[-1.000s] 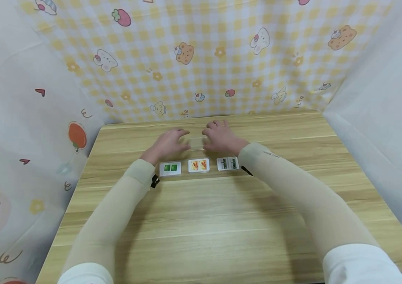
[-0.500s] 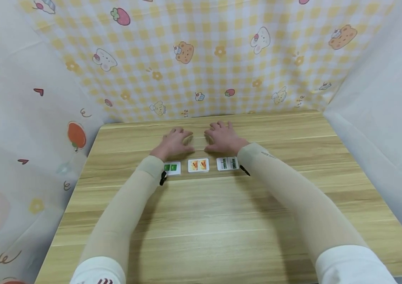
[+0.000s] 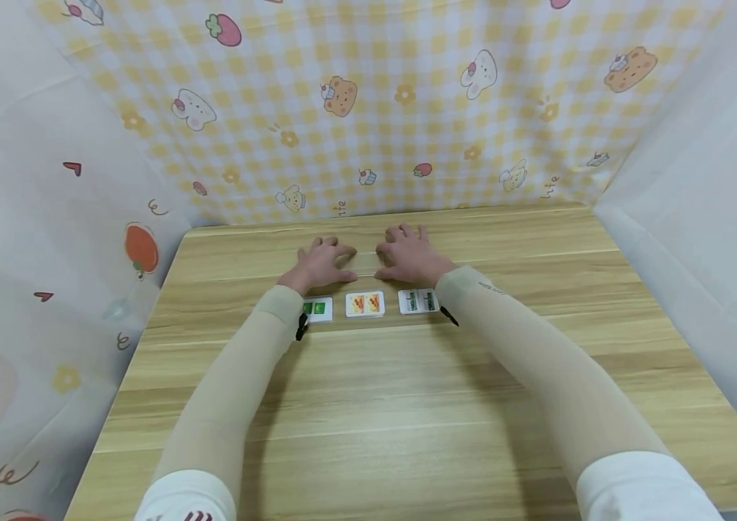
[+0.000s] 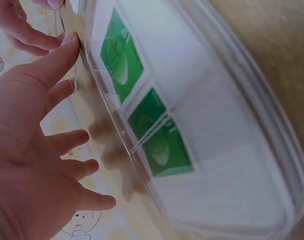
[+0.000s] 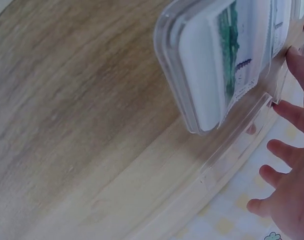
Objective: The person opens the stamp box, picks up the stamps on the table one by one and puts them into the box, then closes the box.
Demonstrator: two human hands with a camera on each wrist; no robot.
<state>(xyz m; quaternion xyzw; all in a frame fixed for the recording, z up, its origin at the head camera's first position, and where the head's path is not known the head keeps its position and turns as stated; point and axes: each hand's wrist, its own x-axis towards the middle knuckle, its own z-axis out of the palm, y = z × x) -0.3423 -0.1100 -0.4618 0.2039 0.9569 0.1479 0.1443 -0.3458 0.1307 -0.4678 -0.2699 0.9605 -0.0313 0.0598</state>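
Observation:
Towards the back of the table, a clear, flat plastic piece (image 3: 366,265) lies between my hands, its outline faint. My left hand (image 3: 319,263) pinches its left end between thumb and forefinger. At the right end my right hand (image 3: 409,257) does likewise; the right wrist view shows those fingertips at its clear edge (image 5: 273,96). Other fingers are spread. Nearer me, three white cards in clear cases form a row: one with green prints (image 4: 141,100), partly behind my left wrist, one with orange prints (image 3: 364,304), one with dark green pictures (image 3: 412,301) beside my right wrist.
The wood-grain table (image 3: 368,427) runs back to a yellow-checked cloth (image 3: 407,137) with cartoon prints. A white printed cloth (image 3: 69,239) hangs at the left, and a plain white one (image 3: 700,217) at the right.
My left hand has moved right to the clear piece, its wrist now covering part of the green-printed card. My right hand has settled at the other end, shifting only slightly.

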